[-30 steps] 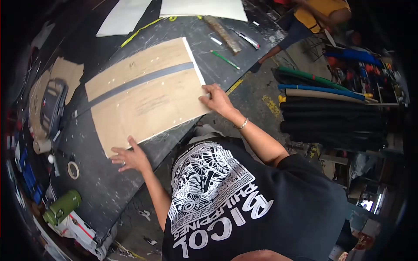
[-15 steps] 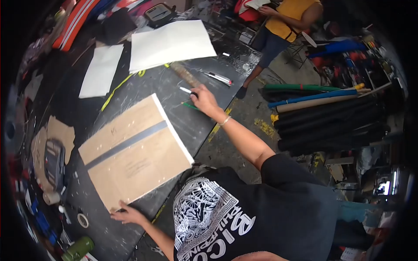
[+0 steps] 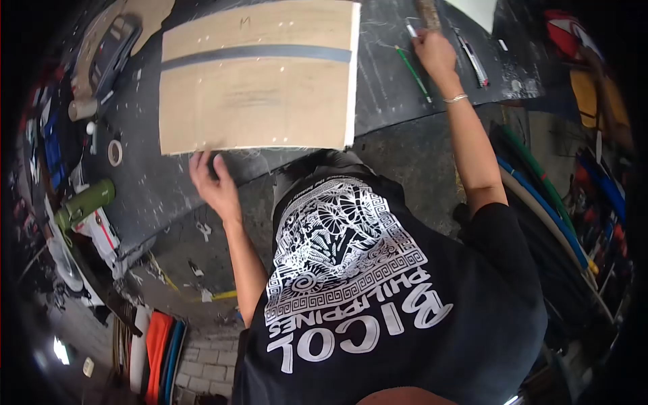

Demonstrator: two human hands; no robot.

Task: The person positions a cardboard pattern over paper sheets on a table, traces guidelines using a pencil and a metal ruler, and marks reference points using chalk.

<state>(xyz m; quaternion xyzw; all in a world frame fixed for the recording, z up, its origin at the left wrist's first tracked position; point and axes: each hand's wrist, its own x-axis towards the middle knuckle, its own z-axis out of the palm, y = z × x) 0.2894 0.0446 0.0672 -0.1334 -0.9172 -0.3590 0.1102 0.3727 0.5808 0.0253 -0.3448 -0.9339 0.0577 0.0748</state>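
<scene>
A tan cardboard panel [image 3: 256,101] with a grey tape strip [image 3: 256,54] and a handwritten M lies on the dark table, over a white sheet [image 3: 354,74] that shows along its right edge. My left hand [image 3: 214,185] is at the panel's near-left edge, fingers apart and holding nothing; whether the fingertips touch it I cannot tell. Right of the panel, my right hand [image 3: 437,57] is closed around a slim white pen [image 3: 412,30]. A green pencil [image 3: 413,74] lies to its left, a cutter knife [image 3: 472,61] to its right, and a brown rod [image 3: 428,12] just beyond it.
A tape roll [image 3: 115,153], a green cylindrical container [image 3: 86,202] and a dark pouch-like piece [image 3: 115,50] are on the left. Part of a white sheet [image 3: 476,10] shows at the top. Fabric rolls [image 3: 540,182] stand at right beyond the table edge [image 3: 398,125]. Another person's yellow top [image 3: 586,98] shows there.
My view has swung down and to the left, so the panel now appears higher and squarer. My right hand stays by the rod with the pen. My left hand's fingers remain near the panel's edge.
</scene>
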